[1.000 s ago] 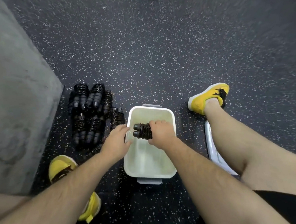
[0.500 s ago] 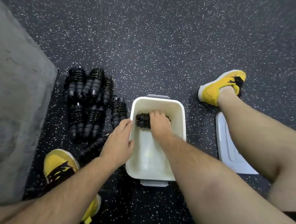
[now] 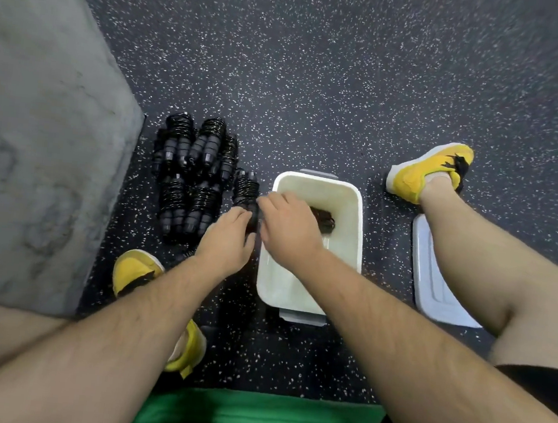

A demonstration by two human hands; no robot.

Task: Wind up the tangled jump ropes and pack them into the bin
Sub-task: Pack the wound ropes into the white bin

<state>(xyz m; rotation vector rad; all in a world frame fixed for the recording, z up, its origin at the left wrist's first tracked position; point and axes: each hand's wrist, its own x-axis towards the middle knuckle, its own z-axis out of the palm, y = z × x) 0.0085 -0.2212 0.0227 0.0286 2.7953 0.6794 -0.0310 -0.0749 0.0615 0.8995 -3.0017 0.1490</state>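
A white bin point(image 3: 349, 253) stands on the floor between my legs. One wound black jump rope point(image 3: 322, 218) lies inside it at the far end. To the left of the bin lies a pile of wound black jump ropes point(image 3: 188, 174). The nearest wound rope point(image 3: 246, 187) lies right beside the bin's left wall. My left hand point(image 3: 228, 240) grips its near end from the left. My right hand point(image 3: 286, 227) has crossed over the bin's left rim, and its fingers curl onto the same bundle from the right.
The bin's pale lid point(image 3: 435, 283) lies on the floor to the right, partly under my right leg. A grey mat point(image 3: 39, 117) fills the left side. A green mat point(image 3: 249, 415) is at the bottom edge. My yellow shoes point(image 3: 426, 171) flank the bin.
My right hand let go of a wound rope inside the bin and moved left over the rim. My left hand moved from the bin's edge onto the nearest bundle beside it.
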